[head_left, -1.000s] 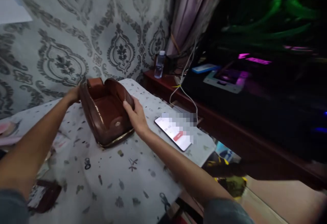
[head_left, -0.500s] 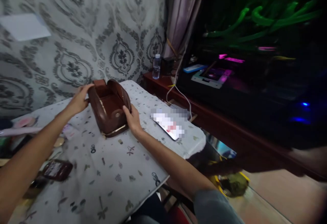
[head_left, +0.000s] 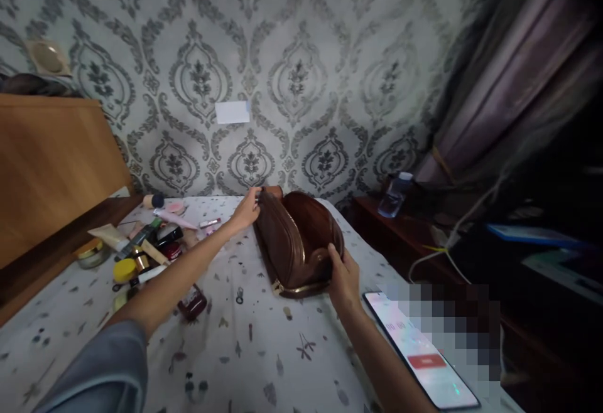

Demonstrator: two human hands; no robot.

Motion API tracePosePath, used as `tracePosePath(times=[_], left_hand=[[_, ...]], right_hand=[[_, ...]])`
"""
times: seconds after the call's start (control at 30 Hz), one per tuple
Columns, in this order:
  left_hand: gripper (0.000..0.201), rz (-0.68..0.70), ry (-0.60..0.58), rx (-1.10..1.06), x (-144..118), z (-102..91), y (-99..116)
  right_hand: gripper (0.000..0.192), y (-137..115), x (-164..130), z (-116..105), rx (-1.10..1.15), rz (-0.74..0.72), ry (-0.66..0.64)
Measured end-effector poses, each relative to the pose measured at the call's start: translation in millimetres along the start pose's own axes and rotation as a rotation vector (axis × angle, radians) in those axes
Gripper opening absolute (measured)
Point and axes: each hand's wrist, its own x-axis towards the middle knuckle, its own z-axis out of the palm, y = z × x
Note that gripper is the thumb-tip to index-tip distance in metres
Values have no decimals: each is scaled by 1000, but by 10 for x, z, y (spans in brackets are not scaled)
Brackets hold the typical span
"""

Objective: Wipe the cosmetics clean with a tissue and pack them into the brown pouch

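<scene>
The brown pouch (head_left: 299,243) now stands near the middle of the printed tablecloth (head_left: 226,350), its mouth narrower than a second ago, so the sides appear drawn together; left hand (head_left: 247,209) has shifted to the far top edge, fingers pinched on it; right hand (head_left: 343,278) clamps the near right end, arm outstretched; cosmetics (head_left: 141,250) lie left; a phone (head_left: 419,350) lies near right.

Grey damask wallpaper (head_left: 301,80); wooden headboard (head_left: 51,168) left; mauve curtain (head_left: 513,86) right.
</scene>
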Motion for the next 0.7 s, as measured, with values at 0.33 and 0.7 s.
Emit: tracePosePath(times=[0.33,0.7], left_hand=[[33,-405,14,-246,441,153,-615],[61,-353,-197,-538,1246,594,-693]], right_hand=[[56,-37,-133,90,19,150,130],[53,71,-184,30,-273,-50,146]])
